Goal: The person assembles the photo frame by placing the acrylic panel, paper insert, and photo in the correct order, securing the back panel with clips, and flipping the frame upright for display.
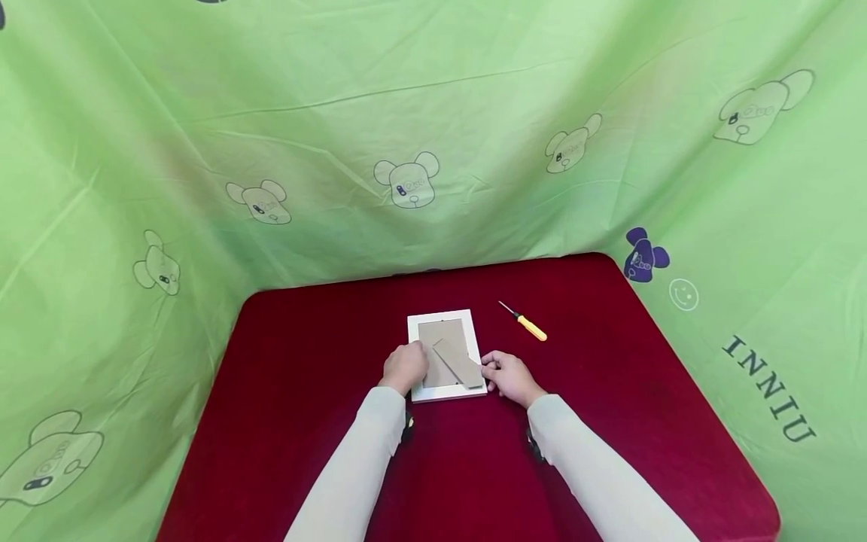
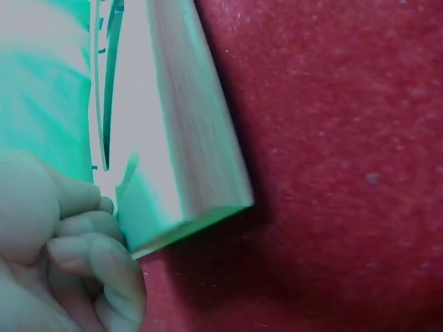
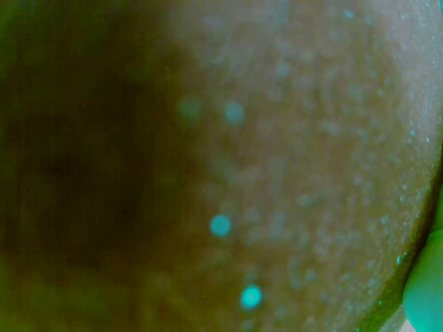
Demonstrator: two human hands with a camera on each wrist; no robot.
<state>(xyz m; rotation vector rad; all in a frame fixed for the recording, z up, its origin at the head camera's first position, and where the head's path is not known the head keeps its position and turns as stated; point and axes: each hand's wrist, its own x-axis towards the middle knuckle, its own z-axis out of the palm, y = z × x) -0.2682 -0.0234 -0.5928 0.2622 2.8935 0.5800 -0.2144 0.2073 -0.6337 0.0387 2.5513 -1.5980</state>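
Observation:
A white picture frame lies back up on the red table, its grey-brown backing and slanting stand leg showing. My left hand rests at the frame's left side, fingertips over the backing's edge. Seen by the left wrist camera, curled fingers of this hand touch the frame near a corner; nothing shows inside them. At the frame's lower right edge, my right hand pinches the border between thumb and bent fingers. The right wrist view is a blurred close-up and does not show the fingertips clearly.
A screwdriver with a yellow handle lies on the red table, right of and beyond the frame. Green cloth with printed bear heads hangs behind the table and along both sides.

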